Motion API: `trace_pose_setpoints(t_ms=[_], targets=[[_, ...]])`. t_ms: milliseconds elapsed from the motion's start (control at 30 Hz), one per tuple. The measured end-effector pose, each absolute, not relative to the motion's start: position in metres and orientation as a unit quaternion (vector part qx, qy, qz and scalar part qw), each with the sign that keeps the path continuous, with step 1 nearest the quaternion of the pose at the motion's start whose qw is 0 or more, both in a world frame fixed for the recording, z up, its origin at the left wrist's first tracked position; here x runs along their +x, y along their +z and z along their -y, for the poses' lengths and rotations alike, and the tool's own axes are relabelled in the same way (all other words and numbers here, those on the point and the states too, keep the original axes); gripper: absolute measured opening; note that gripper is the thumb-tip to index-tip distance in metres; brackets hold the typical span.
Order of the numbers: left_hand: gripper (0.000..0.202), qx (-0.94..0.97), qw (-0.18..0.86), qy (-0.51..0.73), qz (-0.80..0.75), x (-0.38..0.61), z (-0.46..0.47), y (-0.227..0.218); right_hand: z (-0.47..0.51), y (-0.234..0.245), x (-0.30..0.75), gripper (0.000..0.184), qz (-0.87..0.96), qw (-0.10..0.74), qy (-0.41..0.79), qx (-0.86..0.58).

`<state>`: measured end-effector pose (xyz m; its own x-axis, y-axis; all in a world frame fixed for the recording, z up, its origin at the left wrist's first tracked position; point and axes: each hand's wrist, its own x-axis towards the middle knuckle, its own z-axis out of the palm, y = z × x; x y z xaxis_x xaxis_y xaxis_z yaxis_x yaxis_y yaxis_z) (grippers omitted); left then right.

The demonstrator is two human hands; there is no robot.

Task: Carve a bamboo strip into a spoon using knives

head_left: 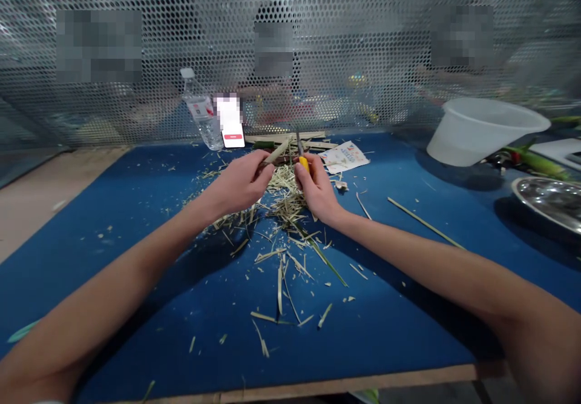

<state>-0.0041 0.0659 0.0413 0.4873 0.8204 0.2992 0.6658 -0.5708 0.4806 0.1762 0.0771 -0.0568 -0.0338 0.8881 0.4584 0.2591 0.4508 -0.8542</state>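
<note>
1. Left hand (240, 183): fingers and thumb closed narrowly around a pale green plant stalk (276, 152), firm grip. The stalk slants up and away from the hand toward the right hand; its species cannot be determined from this view.
2. Right hand (315, 189): narrow pinch on a yellow-handled knife (303, 163), with the thin blade pointing upward. Blade and stalk lie very close together above the hands; actual contact cannot be confirmed, as the fingers partly block the view.
3. Both hands are held just above the middle of a blue work mat (113, 313), close together, forearms reaching in from the lower corners.
4. Beneath the hands lies a loose heap of pale plant shavings (284, 201), with further strips scattered toward the near wooden table edge (318, 389).
5. Beyond the hands: a bundle of pale sticks (285, 139) and a printed paper card (344, 157), just beside the right hand's reach. A plastic water bottle (200, 110) lies tilted next to a phone (231, 128), whose screen is obscured.
6. To the right: a long thin green strip (424, 222), a white plastic basin (483, 130) on its side, green corn ears (538, 163) and a steel tray (549, 203).
7. A perforated metal screen (290, 40) stands across the far edge; blurred co-workers (272, 101) are seated behind it.
</note>
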Motion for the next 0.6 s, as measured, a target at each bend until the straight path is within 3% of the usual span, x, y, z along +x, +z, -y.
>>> trace_pose_setpoints(t_ms=[133, 333, 600], targets=[[0.027, 0.864, 0.095, 0.221, -0.443, -0.006, -0.064, 0.045, -0.073, -0.057, 0.176, 0.029, 0.66, 0.599, 0.246, -0.382], [0.033, 0.877, 0.049, 0.203, -0.432, -0.007, -0.063, 0.046, -0.062, -0.056, 0.176, 0.015, 0.711, 0.56, 0.221, -0.362], [0.042, 0.913, 0.018, 0.128, -0.387, 0.0, -0.048, 0.05, -0.056, -0.053, 0.177, 0.025, 0.791, 0.511, 0.179, -0.285]])
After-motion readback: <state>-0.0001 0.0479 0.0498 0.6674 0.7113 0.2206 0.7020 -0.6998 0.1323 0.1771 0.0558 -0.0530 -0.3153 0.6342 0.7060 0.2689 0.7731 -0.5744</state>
